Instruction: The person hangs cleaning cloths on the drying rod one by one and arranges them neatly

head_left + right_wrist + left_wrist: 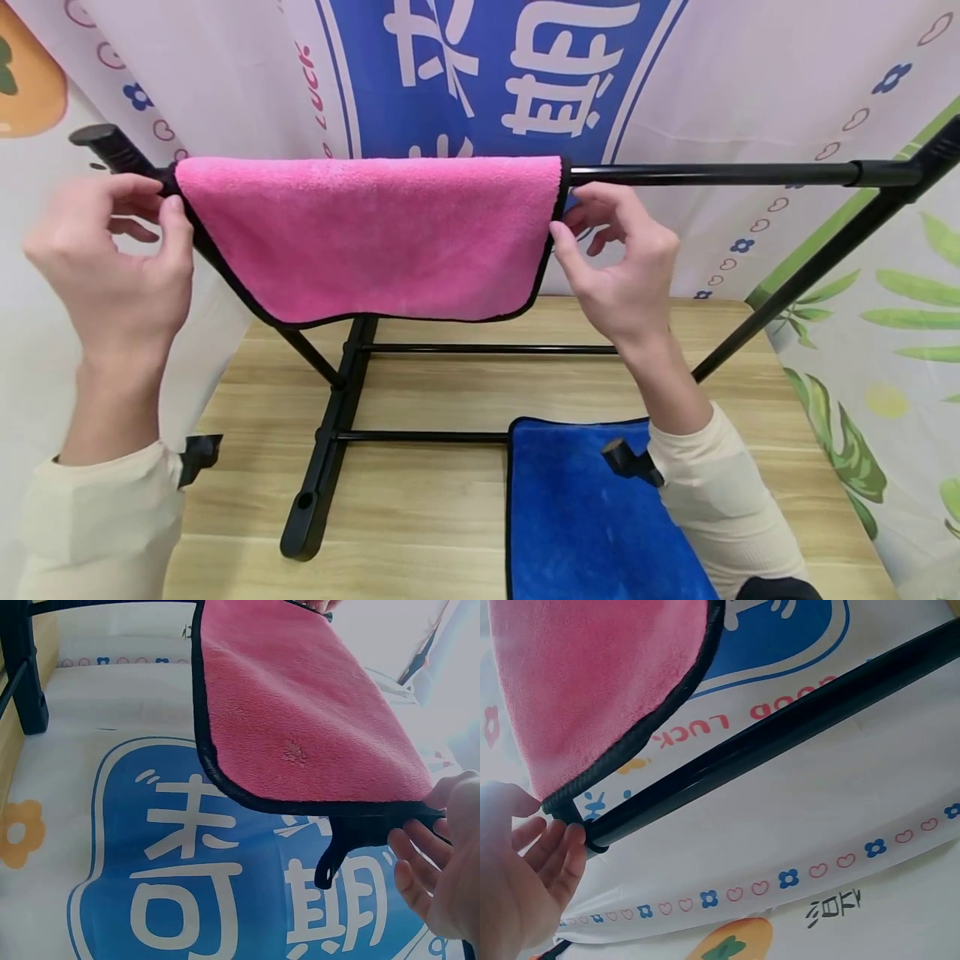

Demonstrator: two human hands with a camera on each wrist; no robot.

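A pink towel [367,242] with black edging hangs folded over the top bar of a black rack [712,175]. My left hand [127,250] pinches its left edge close to the bar's end joint; in the left wrist view, the thumb lies at the towel's black border with the fingers below. At the opposite edge, my right hand [622,258] pinches the border between thumb and fingers, just under the bar. The right wrist view shows the towel's hanging panel [300,712] and a dark strip by the fingers.
Below the rack, a blue towel [585,517] with black edging lies on the wooden table [420,517], partly behind my right forearm. The rack's foot [322,475] stands at the left, joined by low crossbars. A printed curtain [720,75] hangs close behind.
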